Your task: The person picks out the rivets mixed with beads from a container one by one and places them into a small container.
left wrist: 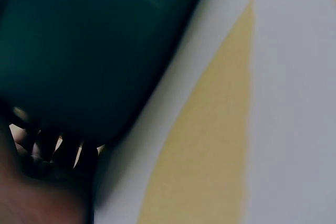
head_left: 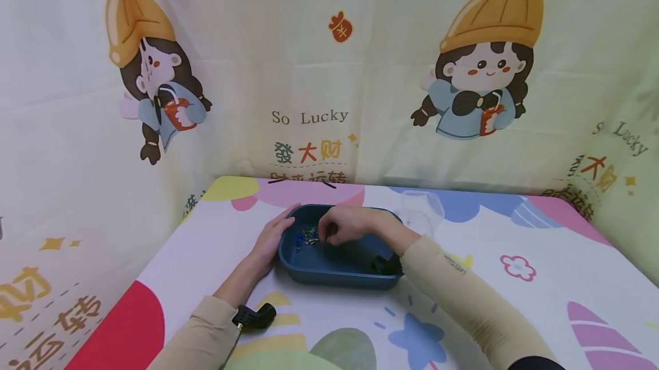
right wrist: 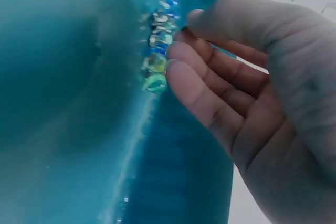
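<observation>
Several marbles [head_left: 309, 236] lie clustered in the basin [head_left: 334, 279], between the two hands and right at the right hand's [head_left: 355, 224] fingertips. That hand reaches in with fingers bent and thumb drawn near them; whether it pinches a marble cannot be told. The left hand [head_left: 270, 239] grips the basin's near end, thumb at the rim and fingers along the outer wall. Beyond the right hand, a clear container [head_left: 423, 211] stands on the tabletop [head_left: 206, 255], which spreads beneath both hands.

Head view: forward, down; wrist views: close; all share tub [head_left: 340, 280].
</observation>
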Demonstrator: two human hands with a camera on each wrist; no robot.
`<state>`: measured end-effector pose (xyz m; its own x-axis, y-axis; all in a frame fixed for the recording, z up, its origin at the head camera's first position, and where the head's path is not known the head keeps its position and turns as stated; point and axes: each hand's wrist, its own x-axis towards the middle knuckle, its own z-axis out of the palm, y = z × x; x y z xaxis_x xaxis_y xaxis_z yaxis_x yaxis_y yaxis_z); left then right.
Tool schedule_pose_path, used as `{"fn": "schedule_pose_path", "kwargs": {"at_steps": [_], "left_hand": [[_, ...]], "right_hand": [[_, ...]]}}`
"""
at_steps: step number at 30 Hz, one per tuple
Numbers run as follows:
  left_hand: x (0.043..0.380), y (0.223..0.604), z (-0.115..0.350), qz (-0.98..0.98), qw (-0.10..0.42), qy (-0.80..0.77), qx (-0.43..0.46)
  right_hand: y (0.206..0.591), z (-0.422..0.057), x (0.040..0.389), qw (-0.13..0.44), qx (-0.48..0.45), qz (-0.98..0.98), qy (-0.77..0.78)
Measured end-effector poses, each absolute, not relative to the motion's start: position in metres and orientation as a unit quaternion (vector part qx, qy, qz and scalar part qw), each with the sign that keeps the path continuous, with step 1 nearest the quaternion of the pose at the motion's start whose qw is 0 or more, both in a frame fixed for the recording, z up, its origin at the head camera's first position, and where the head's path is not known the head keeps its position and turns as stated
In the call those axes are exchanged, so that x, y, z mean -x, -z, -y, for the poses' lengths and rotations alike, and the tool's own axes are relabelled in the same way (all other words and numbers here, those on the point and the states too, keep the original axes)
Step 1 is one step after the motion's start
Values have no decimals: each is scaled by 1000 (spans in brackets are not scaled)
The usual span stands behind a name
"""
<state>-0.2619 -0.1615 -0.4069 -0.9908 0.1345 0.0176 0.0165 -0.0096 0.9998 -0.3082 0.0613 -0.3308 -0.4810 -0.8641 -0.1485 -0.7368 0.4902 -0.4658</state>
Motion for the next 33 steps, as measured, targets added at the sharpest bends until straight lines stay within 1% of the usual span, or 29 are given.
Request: {"fn": "schedule_pose_path", "kwargs": {"at_steps": [10, 16, 20, 26, 33], "left_hand": [[263, 405, 158, -703, 37, -708, -60], [263, 404, 159, -702, 38, -709, -58], [263, 406, 160, -700, 40, -711, -56], [262, 407, 160, -698, 39, -713, -56], [260, 405, 160, -699, 35, -712, -58]], "right_hand": [[319, -72, 308, 127, 488, -833, 227], [318, -77, 311, 109, 494, -822, 262], [317, -80, 311, 87, 491, -823, 272], [309, -90, 310, 71, 469, -825, 307], [297, -112, 309, 58, 435, -822, 364]]}}
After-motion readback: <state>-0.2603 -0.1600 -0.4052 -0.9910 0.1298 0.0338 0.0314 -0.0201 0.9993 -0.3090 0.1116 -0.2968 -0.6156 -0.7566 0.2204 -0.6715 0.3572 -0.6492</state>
